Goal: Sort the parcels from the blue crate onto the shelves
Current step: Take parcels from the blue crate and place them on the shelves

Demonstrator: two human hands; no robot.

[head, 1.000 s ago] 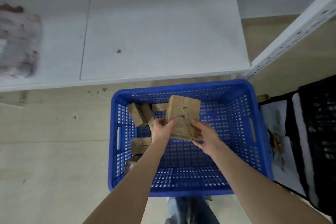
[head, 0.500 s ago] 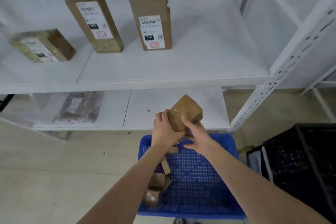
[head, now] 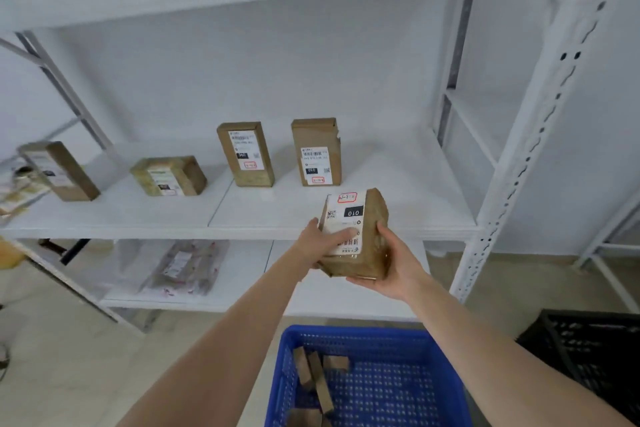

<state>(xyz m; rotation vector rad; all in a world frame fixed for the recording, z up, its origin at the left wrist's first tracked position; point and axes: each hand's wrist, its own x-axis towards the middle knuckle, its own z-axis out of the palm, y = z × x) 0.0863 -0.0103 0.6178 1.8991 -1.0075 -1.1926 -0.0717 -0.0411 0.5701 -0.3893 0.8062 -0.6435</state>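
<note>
Both hands hold a brown parcel [head: 363, 253] with a white label reading 010, in front of the middle shelf [head: 381, 215]. My left hand [head: 320, 241] grips its left side, thumb across the label. My right hand [head: 391, 267] cups its right side and bottom. The blue crate [head: 381, 388] sits on the floor below, with several small brown parcels [head: 317, 378] at its left end. On the middle shelf stand two upright labelled parcels [head: 246, 154] [head: 316, 152].
Further left on the middle shelf lie two more brown parcels [head: 169, 176] [head: 59, 170]. A clear bagged parcel [head: 183, 267] lies on the lower shelf. A white perforated shelf post [head: 540, 121] rises at right. A black crate [head: 595, 354] stands on the floor at right.
The parcel has been lifted out of the blue crate up to the level of the middle shelf and turned so its label faces me. My view has tilted upward.
</note>
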